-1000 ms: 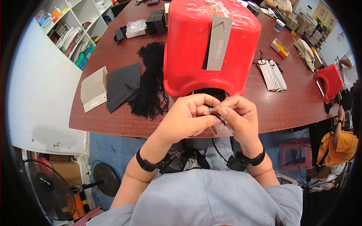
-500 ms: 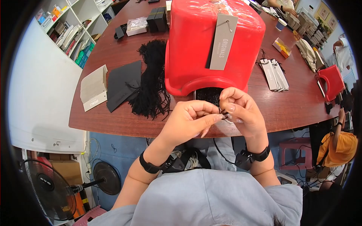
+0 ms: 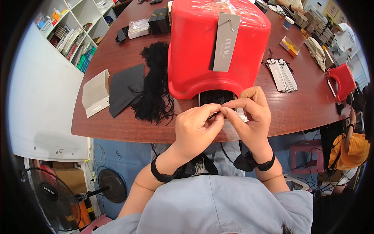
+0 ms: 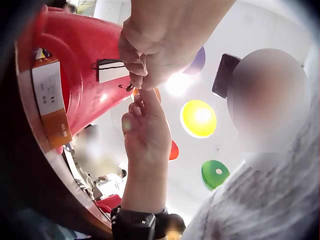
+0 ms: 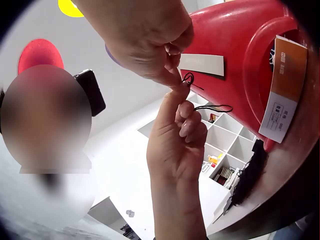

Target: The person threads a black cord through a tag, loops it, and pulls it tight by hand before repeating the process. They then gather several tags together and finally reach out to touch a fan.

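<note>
Both hands meet in front of the red plastic stool (image 3: pixel 218 50) at the table's near edge. My left hand (image 3: pixel 196 126) pinches a thin black cord (image 5: pixel 215 107), whose loop sticks out past its curled fingers in the right wrist view. With thumb and forefinger, my right hand (image 3: pixel 251 113) pinches the same cord at the left fingertips, its other fingers bent. A small loop of the cord shows at the meeting fingertips in both wrist views. A grey hang tag (image 3: pixel 226 43) printed ORIGINALS is fixed to the stool's side.
Under the stool's arch stands an open box (image 5: pixel 277 95) with black contents. Left of the stool lie a bundle of black cords (image 3: pixel 154 89), dark card sheets (image 3: pixel 126 89) and beige tags (image 3: pixel 96 93). Strung tags (image 3: pixel 282 76) lie to the right, with a yellow-lined box (image 3: pixel 289 46) beyond.
The right hand moved right, then came back to the left fingertips, its forefinger and thumb now together. The left hand turned so that its back faces up more. The view shifted slightly.
</note>
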The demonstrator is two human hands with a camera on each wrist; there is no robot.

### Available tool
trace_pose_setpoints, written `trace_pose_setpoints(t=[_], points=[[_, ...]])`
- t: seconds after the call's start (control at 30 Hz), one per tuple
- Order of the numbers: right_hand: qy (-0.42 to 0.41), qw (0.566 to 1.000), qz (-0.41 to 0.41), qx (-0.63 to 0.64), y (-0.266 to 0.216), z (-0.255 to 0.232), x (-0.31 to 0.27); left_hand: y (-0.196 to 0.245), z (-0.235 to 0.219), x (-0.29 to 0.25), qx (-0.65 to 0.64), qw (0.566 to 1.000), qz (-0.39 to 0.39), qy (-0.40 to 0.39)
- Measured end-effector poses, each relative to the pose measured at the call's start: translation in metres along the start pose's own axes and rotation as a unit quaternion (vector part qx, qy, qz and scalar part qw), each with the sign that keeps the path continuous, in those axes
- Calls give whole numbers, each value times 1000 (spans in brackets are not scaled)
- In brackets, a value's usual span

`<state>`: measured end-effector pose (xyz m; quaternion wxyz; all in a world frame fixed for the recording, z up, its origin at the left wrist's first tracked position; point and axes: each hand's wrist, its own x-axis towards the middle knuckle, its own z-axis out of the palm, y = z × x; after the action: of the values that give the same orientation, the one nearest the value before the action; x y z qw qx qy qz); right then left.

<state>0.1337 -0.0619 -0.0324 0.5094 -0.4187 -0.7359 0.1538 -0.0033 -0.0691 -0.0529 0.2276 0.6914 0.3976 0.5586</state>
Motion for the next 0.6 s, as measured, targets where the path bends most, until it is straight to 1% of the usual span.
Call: trace_pose_setpoints(t=[0.07,0.1,0.13,0.17,0.2,0.23,0.27,0.3,0.37,0.4,0.47,0.5,0.53,0.57,0.6], points=[[5,1000,7,12,-1,1,-2,0,2,-2,-29,999,-43,9],[10,1000,15,25,-2,2,-3,3,2,-2,-29,999,-43,9],[10,1000,15,25,-3,3,-5,7,1,-2,-133,980,-147,-12],[23,999,19,43,-3,4,-6,10,0,-1,-234,940,-247,-32],[37,997,24,61,-3,5,-8,9,-2,0,-234,939,-248,-33],[37,997,25,61,-2,5,-9,6,-6,4,-315,899,-296,-66],[47,996,9,76,-1,6,-11,4,-8,6,-392,849,-340,-97],[57,994,-6,92,0,7,-11,4,-8,7,-392,849,-340,-97],[54,994,-16,89,2,6,-13,2,-8,7,-486,798,-347,-81],[51,995,-25,85,3,5,-13,1,-8,7,-486,798,-347,-81],[52,994,-32,87,2,4,-12,0,-9,7,-553,757,-334,-100],[53,994,-40,89,1,4,-12,-2,-9,7,-553,757,-334,-100],[52,994,-39,89,3,3,-12,-5,-8,6,-572,746,-325,-102],[34,991,-41,122,6,1,-11,-7,-8,5,-590,736,-316,-105],[15,987,-42,154,9,0,-10,-5,-8,5,-590,736,-316,-105]])
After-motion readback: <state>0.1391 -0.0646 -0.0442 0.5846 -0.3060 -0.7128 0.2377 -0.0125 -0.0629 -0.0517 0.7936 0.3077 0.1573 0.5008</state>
